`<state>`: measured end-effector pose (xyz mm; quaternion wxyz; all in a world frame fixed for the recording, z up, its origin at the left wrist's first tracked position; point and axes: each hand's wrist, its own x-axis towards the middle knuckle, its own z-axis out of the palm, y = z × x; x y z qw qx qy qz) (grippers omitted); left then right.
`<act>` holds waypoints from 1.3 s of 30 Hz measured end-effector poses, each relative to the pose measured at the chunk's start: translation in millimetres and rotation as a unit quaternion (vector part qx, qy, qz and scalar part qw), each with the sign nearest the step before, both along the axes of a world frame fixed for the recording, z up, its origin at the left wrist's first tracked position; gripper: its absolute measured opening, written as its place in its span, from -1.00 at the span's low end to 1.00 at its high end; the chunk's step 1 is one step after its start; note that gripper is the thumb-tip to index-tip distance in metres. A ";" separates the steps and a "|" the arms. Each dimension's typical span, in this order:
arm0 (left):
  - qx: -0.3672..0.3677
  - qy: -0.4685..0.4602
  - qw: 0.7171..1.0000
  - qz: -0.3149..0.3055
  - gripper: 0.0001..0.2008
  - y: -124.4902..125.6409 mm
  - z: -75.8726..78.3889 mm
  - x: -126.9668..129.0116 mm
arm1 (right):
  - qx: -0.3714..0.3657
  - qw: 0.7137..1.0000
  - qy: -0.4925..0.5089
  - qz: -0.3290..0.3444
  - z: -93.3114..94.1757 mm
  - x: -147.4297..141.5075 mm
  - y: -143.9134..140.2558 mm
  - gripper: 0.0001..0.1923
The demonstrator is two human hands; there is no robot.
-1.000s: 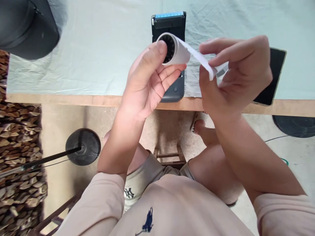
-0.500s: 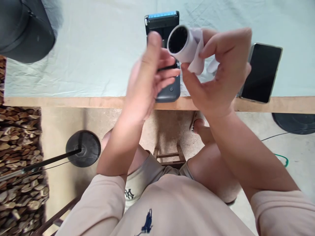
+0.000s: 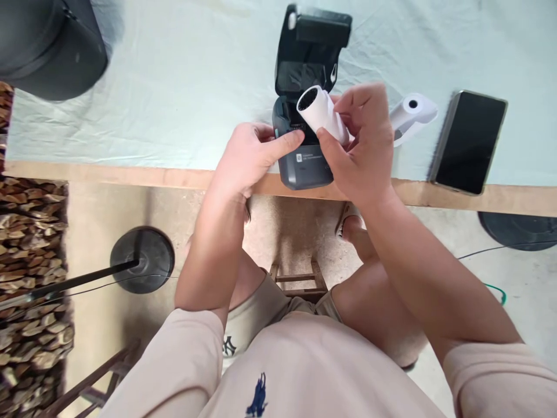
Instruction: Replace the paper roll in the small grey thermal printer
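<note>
Nearest the camera, the right hand [image 3: 361, 151] is closed around a white paper roll [image 3: 321, 113], thumb below and fingers curled over the top, holding it tilted just above the open bay of the small printer [image 3: 304, 157]. Its hollow dark core faces up and to the left. The left hand [image 3: 248, 157] is loosely curled and holds nothing; its fingertips press on the printer's left edge and front face, steadying it. The printer sits right at the wooden table edge [image 3: 130, 177], part of its body overhanging, so a firm downward push could tip or slide it off. The roll's smooth, tightly wound paper could also slip in the grip or unwind if the loose end catches on the bay wall. The printer is dark grey matte plastic with rounded corners, and its hinged lid [image 3: 313, 46] stands open behind. A pale green cloth [image 3: 174, 87], faintly creased, covers the table. Further right lie a second white roll [image 3: 411, 111] and a glossy black phone [image 3: 470, 142], well apart from the hands.
</note>
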<state>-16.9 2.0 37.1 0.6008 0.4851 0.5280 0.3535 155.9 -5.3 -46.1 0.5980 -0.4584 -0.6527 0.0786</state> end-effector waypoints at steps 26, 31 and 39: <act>-0.079 -0.255 0.963 0.039 -0.43 -18.6 -24.6 24.1 | -0.066 0.968 -0.235 -0.058 56.0 24.8 -23.4 -0.79; -0.063 -0.265 0.960 0.072 -0.83 -19.2 -20.9 32.3 | 0.004 0.970 -0.236 -0.064 50.5 16.7 -22.9 -0.72; -0.054 -0.254 0.965 -0.021 -0.86 -15.7 -29.0 21.8 | -0.074 0.969 -0.233 -0.047 53.0 26.0 -22.8 -0.87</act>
